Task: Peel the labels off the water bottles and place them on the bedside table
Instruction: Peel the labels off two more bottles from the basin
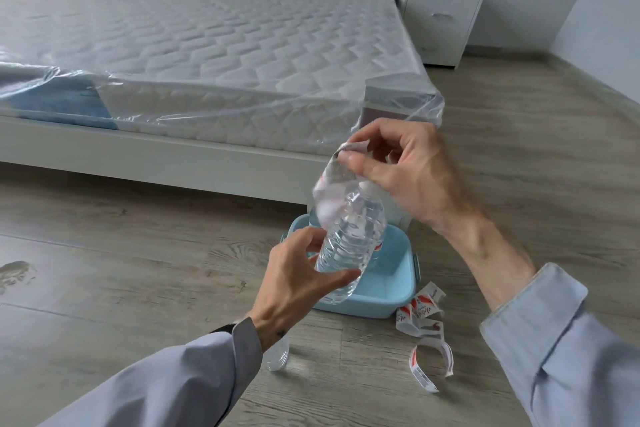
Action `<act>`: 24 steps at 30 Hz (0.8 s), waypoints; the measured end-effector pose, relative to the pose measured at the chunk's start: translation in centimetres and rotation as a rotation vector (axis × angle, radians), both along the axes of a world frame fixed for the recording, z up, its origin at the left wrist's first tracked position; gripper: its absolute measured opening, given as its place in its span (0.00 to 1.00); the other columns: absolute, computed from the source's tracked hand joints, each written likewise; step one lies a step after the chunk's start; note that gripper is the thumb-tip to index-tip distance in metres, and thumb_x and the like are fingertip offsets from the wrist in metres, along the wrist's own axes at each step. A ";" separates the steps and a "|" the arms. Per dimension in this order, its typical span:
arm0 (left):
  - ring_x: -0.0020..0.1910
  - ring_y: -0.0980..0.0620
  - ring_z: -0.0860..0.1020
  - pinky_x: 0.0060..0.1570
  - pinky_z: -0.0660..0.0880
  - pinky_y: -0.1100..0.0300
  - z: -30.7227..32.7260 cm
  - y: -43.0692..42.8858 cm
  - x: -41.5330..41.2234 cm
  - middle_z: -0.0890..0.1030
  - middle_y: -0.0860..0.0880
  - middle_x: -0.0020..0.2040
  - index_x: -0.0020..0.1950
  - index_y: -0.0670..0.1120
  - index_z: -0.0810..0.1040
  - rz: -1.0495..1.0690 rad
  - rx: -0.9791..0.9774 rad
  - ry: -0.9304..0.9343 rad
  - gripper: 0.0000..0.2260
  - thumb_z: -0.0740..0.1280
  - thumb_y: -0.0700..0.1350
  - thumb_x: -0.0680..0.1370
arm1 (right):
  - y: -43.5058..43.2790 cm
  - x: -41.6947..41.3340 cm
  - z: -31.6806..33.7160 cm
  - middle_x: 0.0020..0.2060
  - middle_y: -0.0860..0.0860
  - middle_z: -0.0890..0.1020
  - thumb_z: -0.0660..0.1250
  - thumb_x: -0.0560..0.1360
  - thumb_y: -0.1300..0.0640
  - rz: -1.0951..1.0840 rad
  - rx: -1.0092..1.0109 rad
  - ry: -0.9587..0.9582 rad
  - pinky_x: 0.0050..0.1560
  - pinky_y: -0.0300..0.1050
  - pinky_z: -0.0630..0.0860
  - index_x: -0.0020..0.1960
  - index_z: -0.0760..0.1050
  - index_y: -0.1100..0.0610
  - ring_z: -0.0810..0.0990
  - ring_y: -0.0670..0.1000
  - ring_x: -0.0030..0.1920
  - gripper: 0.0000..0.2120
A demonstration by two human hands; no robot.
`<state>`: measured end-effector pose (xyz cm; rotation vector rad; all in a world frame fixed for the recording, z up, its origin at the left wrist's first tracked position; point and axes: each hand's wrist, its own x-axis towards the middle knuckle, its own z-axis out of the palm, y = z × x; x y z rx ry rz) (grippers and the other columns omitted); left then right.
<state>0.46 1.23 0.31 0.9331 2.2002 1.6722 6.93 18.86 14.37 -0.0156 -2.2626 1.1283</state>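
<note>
STEP: peeling label [331, 174] | LEFT hand [298, 282]: gripping bottle [349, 239] base | RIGHT hand [403, 168]: pinching label end | ADVICE: you are pulling best steadily, along the bottle.

This is a bedroom in a home: a big bed [214, 45] with a bedside table [441, 22] on a wood floor [121, 253].
</note>
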 end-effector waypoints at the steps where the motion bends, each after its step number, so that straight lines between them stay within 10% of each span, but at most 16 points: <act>1: 0.56 0.59 0.85 0.61 0.81 0.64 -0.1 -0.1 0.1 0.87 0.54 0.54 0.58 0.48 0.84 -0.011 -0.006 0.009 0.25 0.85 0.55 0.65 | 0.1 -0.2 -0.1 0.35 0.45 0.86 0.78 0.75 0.57 -0.027 -0.072 0.020 0.36 0.38 0.76 0.47 0.87 0.52 0.78 0.42 0.34 0.01; 7: 0.57 0.58 0.85 0.59 0.79 0.69 -0.4 -0.6 -0.1 0.87 0.55 0.54 0.57 0.48 0.84 -0.018 0.002 0.014 0.23 0.86 0.50 0.66 | 3.1 0.1 -1.2 0.39 0.48 0.87 0.77 0.75 0.58 -0.253 -0.328 0.066 0.40 0.42 0.80 0.46 0.86 0.51 0.83 0.44 0.39 0.03; 24: 0.56 0.58 0.85 0.61 0.82 0.58 -2.1 1.0 0.0 0.88 0.55 0.51 0.54 0.50 0.83 0.002 0.024 -0.050 0.21 0.86 0.50 0.65 | 12.4 8.6 -16.3 0.43 0.57 0.87 0.72 0.72 0.64 -0.714 -0.397 -0.596 0.42 0.50 0.79 0.46 0.84 0.56 0.86 0.61 0.47 0.06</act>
